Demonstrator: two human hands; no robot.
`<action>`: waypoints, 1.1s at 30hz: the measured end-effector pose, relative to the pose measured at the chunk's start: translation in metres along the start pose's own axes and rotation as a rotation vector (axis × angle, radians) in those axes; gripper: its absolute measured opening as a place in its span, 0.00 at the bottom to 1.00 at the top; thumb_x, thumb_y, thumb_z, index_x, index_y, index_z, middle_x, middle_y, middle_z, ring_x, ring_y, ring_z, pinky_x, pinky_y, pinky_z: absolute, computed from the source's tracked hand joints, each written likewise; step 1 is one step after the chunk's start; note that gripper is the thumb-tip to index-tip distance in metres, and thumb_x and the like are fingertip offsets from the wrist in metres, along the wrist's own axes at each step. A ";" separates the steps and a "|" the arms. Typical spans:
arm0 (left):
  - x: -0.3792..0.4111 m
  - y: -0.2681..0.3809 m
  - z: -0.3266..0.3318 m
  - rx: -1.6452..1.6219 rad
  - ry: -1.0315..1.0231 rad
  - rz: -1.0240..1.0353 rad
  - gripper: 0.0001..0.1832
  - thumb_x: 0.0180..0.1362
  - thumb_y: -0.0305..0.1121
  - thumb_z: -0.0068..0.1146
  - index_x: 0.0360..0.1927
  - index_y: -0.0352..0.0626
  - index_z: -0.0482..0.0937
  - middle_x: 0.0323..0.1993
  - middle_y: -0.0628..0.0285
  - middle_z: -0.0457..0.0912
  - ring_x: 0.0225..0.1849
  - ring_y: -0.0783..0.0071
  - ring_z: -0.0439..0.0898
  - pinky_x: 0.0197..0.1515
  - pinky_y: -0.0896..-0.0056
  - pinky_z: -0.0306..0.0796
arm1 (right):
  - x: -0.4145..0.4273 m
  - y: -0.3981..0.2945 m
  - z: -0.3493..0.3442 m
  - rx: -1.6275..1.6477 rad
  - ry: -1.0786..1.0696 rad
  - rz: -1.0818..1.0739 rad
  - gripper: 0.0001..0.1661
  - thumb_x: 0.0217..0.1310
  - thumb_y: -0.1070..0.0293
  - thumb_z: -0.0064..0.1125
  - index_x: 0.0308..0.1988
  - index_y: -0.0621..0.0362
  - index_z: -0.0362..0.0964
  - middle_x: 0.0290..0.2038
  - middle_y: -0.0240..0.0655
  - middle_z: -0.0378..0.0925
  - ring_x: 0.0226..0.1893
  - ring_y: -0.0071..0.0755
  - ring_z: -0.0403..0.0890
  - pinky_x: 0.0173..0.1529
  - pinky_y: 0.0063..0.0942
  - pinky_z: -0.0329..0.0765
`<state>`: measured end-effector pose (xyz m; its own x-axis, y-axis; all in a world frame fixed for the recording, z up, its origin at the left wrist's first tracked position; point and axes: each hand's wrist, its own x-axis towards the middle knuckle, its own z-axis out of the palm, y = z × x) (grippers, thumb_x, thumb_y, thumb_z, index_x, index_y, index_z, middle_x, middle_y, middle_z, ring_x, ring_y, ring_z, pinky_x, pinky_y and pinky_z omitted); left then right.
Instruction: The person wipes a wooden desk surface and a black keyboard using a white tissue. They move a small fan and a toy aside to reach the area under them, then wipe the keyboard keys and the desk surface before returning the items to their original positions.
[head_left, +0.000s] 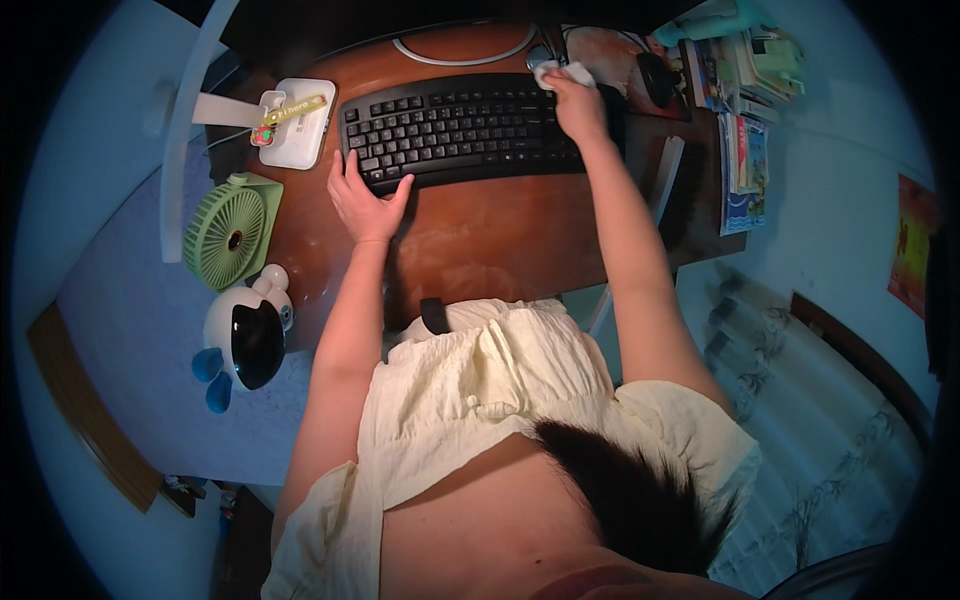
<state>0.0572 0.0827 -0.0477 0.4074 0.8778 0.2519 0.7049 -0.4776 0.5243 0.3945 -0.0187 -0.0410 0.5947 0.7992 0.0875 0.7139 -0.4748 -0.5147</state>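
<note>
A black computer keyboard (457, 127) lies on the brown wooden desk (480, 232). My left hand (367, 199) rests at its lower left corner, with the thumb on the front edge and the fingers spread along the left end. My right hand (577, 105) is over the upper right part of the keyboard. A crumpled white tissue or cloth (574, 73) is gripped in its fingers at the back edge. The keys under my right hand and wrist are partly hidden.
Left of the keyboard stand a white lamp base (296, 127), a green fan (232, 232) and a white toy robot with a black face (255, 337). At the right are a black mouse (658, 79) on a patterned mouse pad (611, 64) and stacked books (742, 165). A monitor stand (465, 63) is behind.
</note>
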 end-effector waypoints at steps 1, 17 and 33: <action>0.001 0.001 0.000 0.003 -0.006 0.005 0.48 0.38 0.51 0.73 0.61 0.40 0.64 0.64 0.48 0.61 0.63 0.47 0.61 0.64 0.50 0.58 | -0.002 0.018 -0.007 -0.027 0.016 0.006 0.14 0.64 0.75 0.48 0.45 0.53 0.80 0.48 0.39 0.79 0.56 0.34 0.75 0.58 0.29 0.72; 0.003 0.006 -0.002 0.022 -0.015 0.024 0.47 0.40 0.50 0.72 0.62 0.39 0.63 0.64 0.47 0.61 0.63 0.46 0.61 0.65 0.51 0.58 | -0.024 0.051 -0.019 -0.131 0.105 0.228 0.17 0.61 0.75 0.49 0.46 0.50 0.80 0.51 0.38 0.78 0.57 0.38 0.74 0.58 0.33 0.73; 0.002 0.004 -0.001 0.022 -0.003 0.044 0.47 0.41 0.50 0.72 0.62 0.38 0.64 0.63 0.46 0.62 0.63 0.46 0.61 0.64 0.51 0.59 | -0.026 0.056 -0.027 -0.040 0.082 0.134 0.16 0.63 0.73 0.48 0.45 0.49 0.80 0.49 0.41 0.79 0.53 0.41 0.77 0.56 0.36 0.74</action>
<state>0.0607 0.0823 -0.0443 0.4400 0.8559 0.2718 0.6989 -0.5164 0.4949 0.4289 -0.0763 -0.0490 0.7126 0.6958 0.0901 0.6393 -0.5910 -0.4920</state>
